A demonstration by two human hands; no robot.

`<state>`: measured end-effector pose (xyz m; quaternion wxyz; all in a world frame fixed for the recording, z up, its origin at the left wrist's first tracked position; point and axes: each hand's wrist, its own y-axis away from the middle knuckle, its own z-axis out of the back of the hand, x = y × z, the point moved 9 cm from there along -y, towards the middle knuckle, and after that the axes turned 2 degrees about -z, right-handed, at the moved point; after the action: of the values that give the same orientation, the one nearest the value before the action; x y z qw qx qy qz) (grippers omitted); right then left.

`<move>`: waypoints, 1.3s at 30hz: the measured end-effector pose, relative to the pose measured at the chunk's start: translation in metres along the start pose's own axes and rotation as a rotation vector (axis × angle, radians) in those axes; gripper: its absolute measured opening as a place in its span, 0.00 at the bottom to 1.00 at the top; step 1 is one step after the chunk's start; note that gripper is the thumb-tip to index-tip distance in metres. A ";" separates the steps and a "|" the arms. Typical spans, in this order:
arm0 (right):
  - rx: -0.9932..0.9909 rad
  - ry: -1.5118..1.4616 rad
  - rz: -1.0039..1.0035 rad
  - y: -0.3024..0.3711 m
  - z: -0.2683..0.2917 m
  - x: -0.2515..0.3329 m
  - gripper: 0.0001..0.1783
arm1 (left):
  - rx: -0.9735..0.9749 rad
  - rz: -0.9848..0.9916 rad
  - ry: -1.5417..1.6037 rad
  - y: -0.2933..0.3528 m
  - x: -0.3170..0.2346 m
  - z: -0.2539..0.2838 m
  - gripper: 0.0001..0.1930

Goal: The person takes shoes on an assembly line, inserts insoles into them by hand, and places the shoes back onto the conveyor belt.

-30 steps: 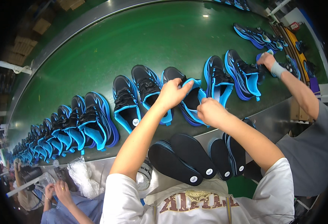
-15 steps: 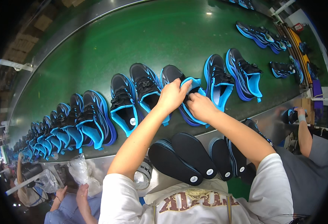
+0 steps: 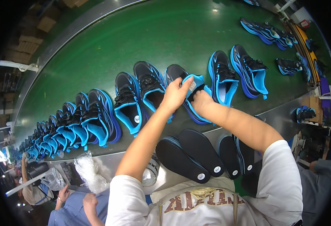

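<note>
We pinch a shoe's (image 3: 176,71) blue tongue (image 3: 198,80) with our left hand (image 3: 175,94); our right hand (image 3: 203,103), curled inside, hides its hold.

Even, fairly bright light covers the smooth green work surface (image 3: 135,41), leaving a small pale glare near the top. White glow burns out at far left. Brown cardboard boxes (image 3: 32,43) look dim, soft; edges bow into black corners.

From the held shoe (image 3: 199,80), I've open belt (image 3: 161,34) at twelve o'clock. Shoes (image 3: 146,70) block ten and two, insoles (image 3: 202,150) six.
</note>
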<state>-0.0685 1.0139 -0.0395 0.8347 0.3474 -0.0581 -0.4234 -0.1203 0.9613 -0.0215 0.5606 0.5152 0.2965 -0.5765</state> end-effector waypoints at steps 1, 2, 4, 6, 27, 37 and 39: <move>0.020 0.031 0.030 0.001 0.004 -0.001 0.14 | -0.028 0.003 0.055 0.000 0.004 -0.001 0.25; 0.038 0.060 0.061 0.010 0.020 -0.003 0.15 | -0.071 -0.010 0.078 0.002 0.000 -0.002 0.24; -0.030 0.130 0.114 0.001 0.013 0.002 0.19 | -0.153 -0.070 0.052 0.009 -0.009 -0.001 0.22; -0.048 0.087 0.079 -0.009 0.005 0.000 0.22 | -0.196 -0.105 0.037 0.013 -0.012 -0.001 0.20; -0.101 -0.069 0.188 -0.038 -0.044 -0.005 0.21 | -0.337 -0.232 -0.304 0.013 -0.017 -0.001 0.22; -0.129 -0.464 0.164 0.045 -0.018 -0.009 0.24 | -0.245 -0.276 -0.502 -0.008 -0.041 0.014 0.20; -0.796 -0.637 0.059 0.087 0.011 -0.030 0.10 | -0.328 -0.756 -0.820 0.014 -0.073 -0.005 0.12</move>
<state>-0.0338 1.0649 0.0298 0.8548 -0.1459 -0.1537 -0.4737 -0.1168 0.9882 0.0475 0.4576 0.0145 0.3039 -0.8355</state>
